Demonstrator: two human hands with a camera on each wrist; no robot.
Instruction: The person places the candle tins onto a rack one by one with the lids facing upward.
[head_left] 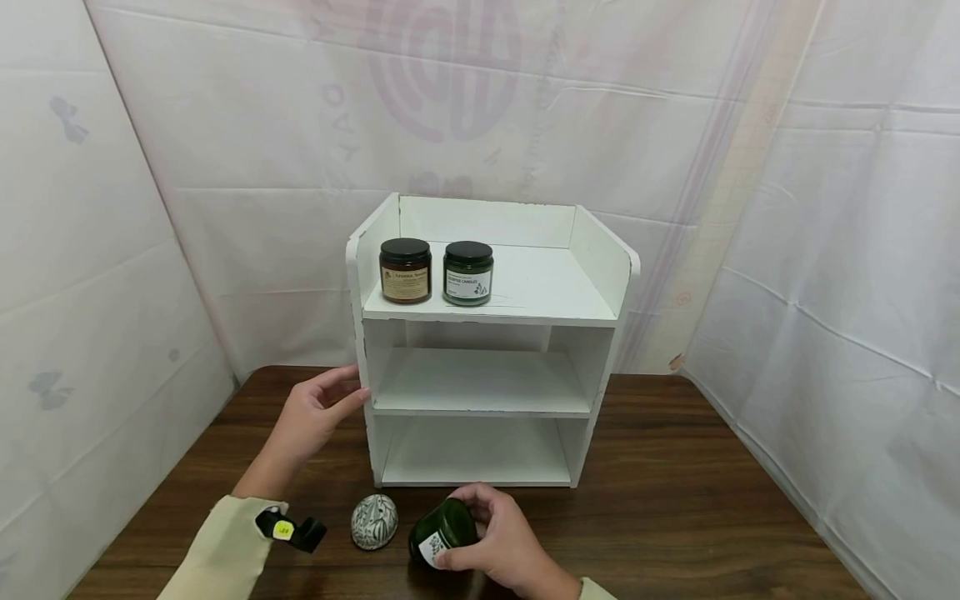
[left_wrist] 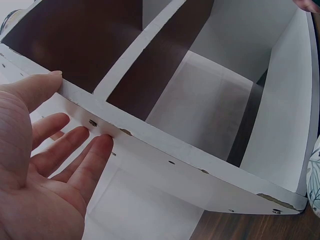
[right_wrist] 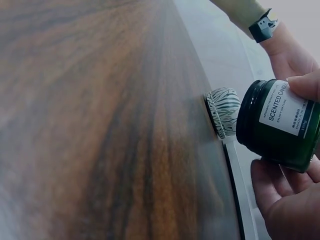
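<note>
Handling seems under way: a tilted green glass jar (head_left: 446,528), white-labelled, is pinched by the right hand (head_left: 506,540).
Beyond that grip, a white three-tier shelf (head_left: 480,379) is touched by the left hand (head_left: 310,414), fingers spread; righting the jar is probably called for next.

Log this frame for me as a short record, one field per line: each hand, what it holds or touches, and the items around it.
left hand: left hand touching the left side panel of the white shelf unit
right hand: right hand holding a tilted green jar
held jar label: white, reads "SCENTED", partly under the thumb
top shelf: brown jar on the left, upright green jar beside it, both black-lidded
near the held jar: patterned dome, to its left
surface: dark wooden table
</note>
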